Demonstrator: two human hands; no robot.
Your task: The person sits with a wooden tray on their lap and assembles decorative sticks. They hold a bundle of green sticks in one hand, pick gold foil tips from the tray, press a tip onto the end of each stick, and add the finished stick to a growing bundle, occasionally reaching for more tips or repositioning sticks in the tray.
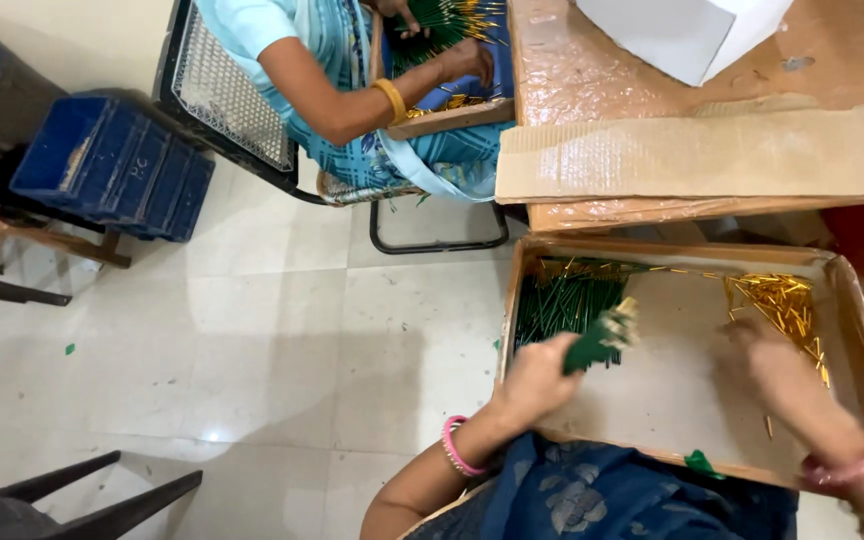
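The left hand (537,380) keeps a closed grip on a bunch of green sticks (602,338), gold tips outward for sorting; just beyond lies the green pile (562,305). The right hand (767,365) rests by loose gold pieces (782,300), its grip blurred, so I cannot tell.

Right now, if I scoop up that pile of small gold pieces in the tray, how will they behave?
The gold pieces look thin, loose and shiny, so they would probably slip and scatter. Strays already lie apart on the tray, so some would likely roll away.

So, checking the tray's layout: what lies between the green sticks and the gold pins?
Head view: bare tray floor, crossed only by the left hand's green bundle.
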